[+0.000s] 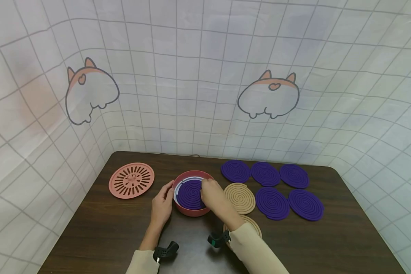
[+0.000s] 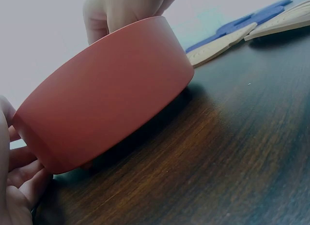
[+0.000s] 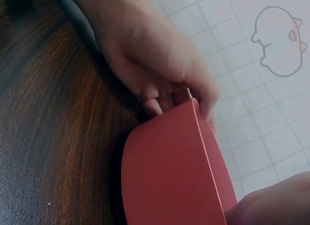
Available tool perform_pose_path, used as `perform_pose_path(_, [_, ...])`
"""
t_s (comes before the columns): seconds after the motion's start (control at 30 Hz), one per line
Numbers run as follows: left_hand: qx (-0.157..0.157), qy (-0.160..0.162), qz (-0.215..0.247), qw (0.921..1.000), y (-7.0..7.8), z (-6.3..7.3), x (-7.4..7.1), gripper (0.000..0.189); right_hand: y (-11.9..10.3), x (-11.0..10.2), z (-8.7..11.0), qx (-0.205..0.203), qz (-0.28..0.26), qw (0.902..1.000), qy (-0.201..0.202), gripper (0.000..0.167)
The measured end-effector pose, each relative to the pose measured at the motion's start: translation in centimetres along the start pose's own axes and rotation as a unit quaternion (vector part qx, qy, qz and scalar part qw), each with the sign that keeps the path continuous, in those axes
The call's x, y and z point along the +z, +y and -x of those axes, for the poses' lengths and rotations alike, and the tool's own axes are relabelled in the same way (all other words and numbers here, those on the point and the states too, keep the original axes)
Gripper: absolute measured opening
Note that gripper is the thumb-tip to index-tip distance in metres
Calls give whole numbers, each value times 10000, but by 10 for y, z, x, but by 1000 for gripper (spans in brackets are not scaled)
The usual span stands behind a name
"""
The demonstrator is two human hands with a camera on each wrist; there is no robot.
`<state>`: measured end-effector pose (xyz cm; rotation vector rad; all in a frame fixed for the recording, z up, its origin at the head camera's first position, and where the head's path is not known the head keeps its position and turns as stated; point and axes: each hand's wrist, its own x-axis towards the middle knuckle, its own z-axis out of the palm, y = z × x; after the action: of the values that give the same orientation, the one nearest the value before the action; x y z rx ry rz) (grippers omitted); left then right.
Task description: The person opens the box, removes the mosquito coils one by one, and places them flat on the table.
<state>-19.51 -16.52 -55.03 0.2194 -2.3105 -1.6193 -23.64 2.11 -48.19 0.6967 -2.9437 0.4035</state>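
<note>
A round red tin [image 1: 193,213] sits on the dark table, with a purple spiral mosquito coil [image 1: 190,195] inside it and a white ring showing around the coil. My left hand [image 1: 162,205] grips the tin's left side; in the right wrist view its thumb hooks over the rim while the fingers lie along the outer wall. From the right, my right hand [image 1: 212,193] reaches over the rim, its curled fingers pinching the coil's right edge. The tin wall hides those fingertips in the left wrist view.
A pink slotted lid [image 1: 131,180] lies to the left. Right of the tin are tan coils, one [image 1: 240,198] close by and another [image 1: 251,224] partly under my right forearm. Several purple coils [image 1: 272,203] lie farther right. A white grid-patterned curtain [image 1: 178,114] stands behind the table.
</note>
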Motion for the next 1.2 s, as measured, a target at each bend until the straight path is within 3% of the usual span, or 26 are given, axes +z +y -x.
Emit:
perform_pose_path(0.6, [4, 34, -15, 10000, -2, -2, 1, 35, -6, 6, -5, 123, 16, 9999, -102, 23])
perform_pose_path(0.87, [-16, 15, 9, 10000, -2, -1, 3, 35, -13, 5, -5, 716, 205, 9967, -328, 27])
perform_pose_path(1.2, [24, 52, 57, 10000, -1, -1, 2, 34, -12, 6, -8, 757, 391, 9957, -368, 33])
